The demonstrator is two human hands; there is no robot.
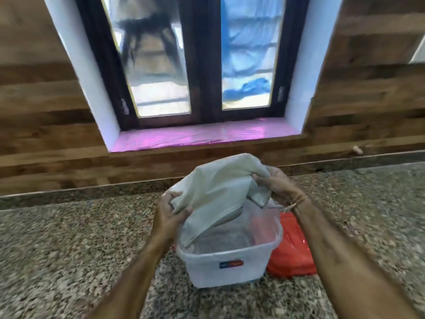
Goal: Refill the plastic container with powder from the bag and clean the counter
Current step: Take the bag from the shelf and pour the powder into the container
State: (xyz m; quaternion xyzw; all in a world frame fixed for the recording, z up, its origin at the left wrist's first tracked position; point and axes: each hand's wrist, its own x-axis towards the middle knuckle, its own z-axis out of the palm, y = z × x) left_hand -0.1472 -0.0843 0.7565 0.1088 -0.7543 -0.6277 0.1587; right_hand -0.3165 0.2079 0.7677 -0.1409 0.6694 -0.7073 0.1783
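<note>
1. Plastic container (220,270), translucent white with a small blue-and-red label, stands open-topped on the speckled granite counter (69,249), directly below both hands.
2. The left hand (167,217), the nearer one, curls its fingers round the low edge of the pale grey plastic bag (216,187) at the container's left rim.
3. The bag slants from that low end, dipped inside the container, up and away to the right hand (276,187), which pinches the raised far corner. Further pouring likely depends on lifting that end.
4. A red plastic item (289,254) lies just right of the container, partly hidden behind it.
5. Blur hides the bag's mouth and the powder level.
</note>
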